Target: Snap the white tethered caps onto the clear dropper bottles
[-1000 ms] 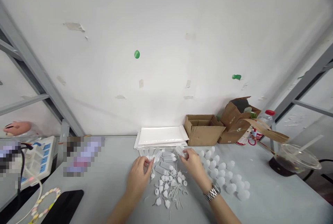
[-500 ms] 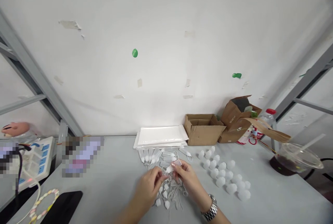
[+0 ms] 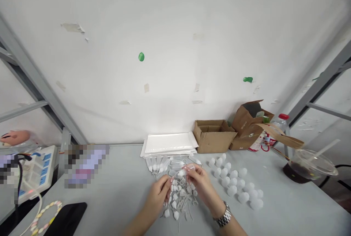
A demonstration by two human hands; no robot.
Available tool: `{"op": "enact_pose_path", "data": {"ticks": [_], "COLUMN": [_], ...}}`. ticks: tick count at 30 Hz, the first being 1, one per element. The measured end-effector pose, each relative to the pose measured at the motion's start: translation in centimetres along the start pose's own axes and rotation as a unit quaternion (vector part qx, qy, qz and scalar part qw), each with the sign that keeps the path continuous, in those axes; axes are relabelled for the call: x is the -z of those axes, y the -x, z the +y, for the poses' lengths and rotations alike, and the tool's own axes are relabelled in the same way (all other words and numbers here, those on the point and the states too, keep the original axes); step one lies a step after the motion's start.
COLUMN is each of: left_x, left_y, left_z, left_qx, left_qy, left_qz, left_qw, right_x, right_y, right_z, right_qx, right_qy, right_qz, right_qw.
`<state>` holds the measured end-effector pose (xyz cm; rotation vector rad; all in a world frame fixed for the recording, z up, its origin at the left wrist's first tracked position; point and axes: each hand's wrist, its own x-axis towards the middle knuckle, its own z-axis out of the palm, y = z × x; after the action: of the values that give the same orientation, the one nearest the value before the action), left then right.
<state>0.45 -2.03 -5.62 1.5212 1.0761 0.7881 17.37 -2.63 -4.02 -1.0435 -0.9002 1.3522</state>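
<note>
Over a pile of small white caps with thin cords (image 3: 175,204), my right hand (image 3: 201,183) pinches a small clear tube with a white cap (image 3: 181,172). The tube lies nearly level, its cap pointing left. My left hand (image 3: 160,192) is closed just left of the cap, fingertips pinched on what looks like the tube's thin white cord. Beyond the hands lies a row of similar capped clear tubes (image 3: 159,164). White rounded balls (image 3: 232,182) are grouped to the right of my right hand.
White flat packs (image 3: 170,143) are stacked by the wall, beside an open cardboard box (image 3: 215,141) and a brown paper bag (image 3: 245,130). A plastic cup of dark drink (image 3: 301,172) stands far right. A black phone (image 3: 65,218), bead bracelet (image 3: 37,217) and power strip (image 3: 46,170) are left.
My hands have drawn slightly apart. The right one has lifted the tube a little up and right, while the left has shifted little. The pile between them shows more.
</note>
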Motion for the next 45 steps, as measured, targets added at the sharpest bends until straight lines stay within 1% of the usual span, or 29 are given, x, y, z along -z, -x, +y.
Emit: {"op": "enact_pose_path", "data": {"ticks": [1, 2, 3, 4, 5, 6, 7, 8, 10, 12, 14, 15, 17, 20, 23, 26, 29, 32, 34, 37, 39, 41, 43, 45], "left_x": [0.1, 0.3, 0.5, 0.7, 1.0, 1.2, 1.3, 1.4, 1.4, 1.2, 0.9, 0.7, 0.5, 0.2, 0.2, 0.4, 0.4, 0.3, 0.2, 0.0, 0.0, 0.1, 0.1, 0.3], "left_y": [-0.1, -0.1, -0.2, -0.2, -0.2, -0.1, -0.1, -0.1, 0.0, 0.0, 0.0, 0.0, 0.1, 0.2, 0.4, 0.4, 0.4, 0.3, 0.3, 0.4, 0.4, 0.4, 0.4, 0.3], "left_z": [-0.3, -0.6, -1.0, -1.2, -1.4, -1.6, -1.6, -1.5, -1.3, -1.0, -0.9, -0.9, -0.9, -1.0, -0.6, -0.2, -0.1, -0.2, -0.4, -0.8, -0.9, -1.0, -0.9, -0.8], "left_qx": [-0.002, -0.012, -0.031, -0.061, -0.102, -0.152, -0.205, -0.255, -0.329, -0.364, -0.375, -0.372, -0.353, -0.306, -0.251, -0.206, -0.193, -0.2, -0.185, -0.128, -0.103, -0.107, -0.118, -0.101], "left_qy": [-0.013, -0.038, -0.075, -0.119, -0.168, -0.217, -0.262, -0.302, -0.358, -0.388, -0.399, -0.4, -0.395, -0.358, -0.3, -0.26, -0.257, -0.266, -0.254, -0.203, -0.179, -0.182, -0.188, -0.174], "left_qz": [0.016, 0.046, 0.089, 0.136, 0.178, 0.204, 0.213, 0.207, 0.176, 0.151, 0.132, 0.122, 0.101, 0.07, 0.048, 0.048, 0.059, 0.06, 0.064, 0.07, 0.072, 0.079, 0.089, 0.094], "left_qw": [1.0, 0.998, 0.993, 0.982, 0.964, 0.942, 0.919, 0.895, 0.856, 0.833, 0.827, 0.829, 0.842, 0.879, 0.919, 0.942, 0.945, 0.941, 0.947, 0.968, 0.976, 0.974, 0.971, 0.975], "right_x": [-0.2, -0.4, -0.6, -0.7, -0.8, -0.8, -0.7, -0.7, -0.6, -0.6, -0.7, -0.8, -0.9, -0.9, -0.6, -0.1, 0.3, 0.3, 0.1, 0.0, -0.2, -0.3, -0.5, -0.5], "right_y": [0.0, 0.0, 0.1, 0.1, 0.1, 0.1, 0.1, 0.1, 0.1, 0.1, 0.1, 0.1, 0.1, 0.3, 0.6, 0.7, 0.6, 0.4, 0.5, 0.7, 0.8, 1.0, 1.2, 1.4], "right_z": [0.1, 0.2, 0.3, 0.3, 0.4, 0.5, 0.5, 0.6, 0.9, 1.3, 1.8, 2.0, 2.3, 2.2, 1.3, 0.3, 0.2, 0.8, 1.1, 1.1, 1.0, 1.0, 0.9, 0.7], "right_qx": [-0.001, -0.001, 0.002, 0.006, 0.011, 0.013, 0.011, 0.008, -0.002, -0.013, -0.022, -0.024, -0.024, -0.013, 0.016, 0.042, 0.042, 0.01, 0.01, 0.072, 0.101, 0.082, 0.058, 0.076], "right_qy": [0.009, 0.02, 0.033, 0.047, 0.062, 0.077, 0.091, 0.103, 0.12, 0.127, 0.132, 0.134, 0.137, 0.143, 0.151, 0.17, 0.187, 0.216, 0.238, 0.254, 0.26, 0.274, 0.293, 0.325], "right_qz": [-0.005, -0.006, -0.004, 0.002, 0.01, 0.016, 0.019, 0.017, 0.009, -0.004, -0.014, -0.018, -0.02, -0.027, -0.061, -0.107, -0.124, -0.096, -0.082, -0.07, -0.059, -0.069, -0.095, -0.117], "right_qw": [1.0, 1.0, 0.999, 0.999, 0.998, 0.997, 0.996, 0.994, 0.993, 0.992, 0.991, 0.991, 0.99, 0.989, 0.987, 0.979, 0.974, 0.972, 0.968, 0.962, 0.959, 0.956, 0.95, 0.936]}}
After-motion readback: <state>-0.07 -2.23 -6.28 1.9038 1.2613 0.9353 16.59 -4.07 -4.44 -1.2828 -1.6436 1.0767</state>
